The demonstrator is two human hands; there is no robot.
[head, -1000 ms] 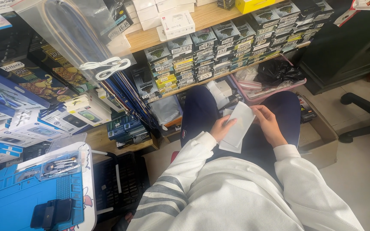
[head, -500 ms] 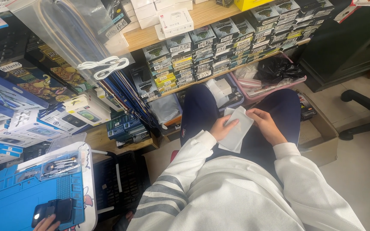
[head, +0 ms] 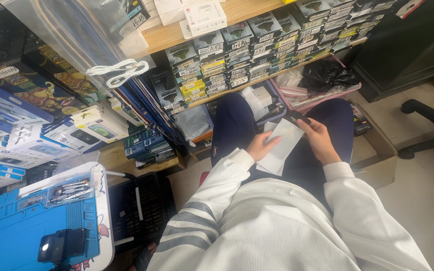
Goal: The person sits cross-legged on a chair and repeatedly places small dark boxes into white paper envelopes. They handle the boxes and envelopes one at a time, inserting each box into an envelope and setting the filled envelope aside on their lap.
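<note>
Two hands over the lap, between dark-trousered knees: left hand and right hand, each grip grasping a side of the white flat packets, held fanned and tilted. Far: wooden shelf bearing stacked small boxes. Near left: blue bench mat, black phone.

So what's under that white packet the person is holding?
A second white sheet pokes out below the white packet, held by the left hand and right hand. Beneath are dark blue trousers. How many sheets are stacked is hidden.
</note>
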